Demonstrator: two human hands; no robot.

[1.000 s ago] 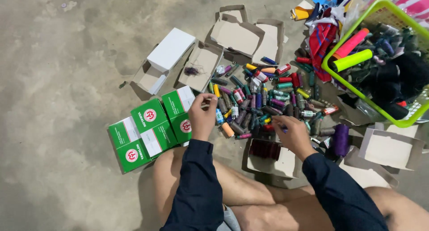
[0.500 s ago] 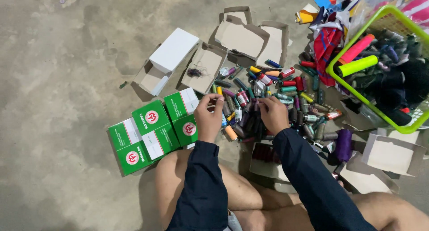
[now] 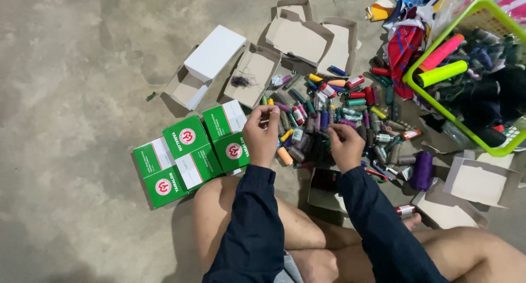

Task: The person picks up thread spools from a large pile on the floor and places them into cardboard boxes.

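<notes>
Bare grey concrete floor carries everything, with the person sitting on it, knees near the bottom of the view. Between the two hands lies a heap of small thread spools in many colours, spread from the centre toward the right. The left hand is closed to a narrow pinch at the fingertips, seemingly on one small spool, though what it grips is too small to tell for sure. The right hand rests curled on the near edge of the heap, fingers bent down among the spools; whether it grips one cannot be told.

Such spools look light, stiff and round, likely to roll and slip, so taking one across its middle with thumb and fingers seems best.

Green boxes sit closed just left of the left hand. Open cardboard boxes lie farther off, and a green basket stands far right.
</notes>
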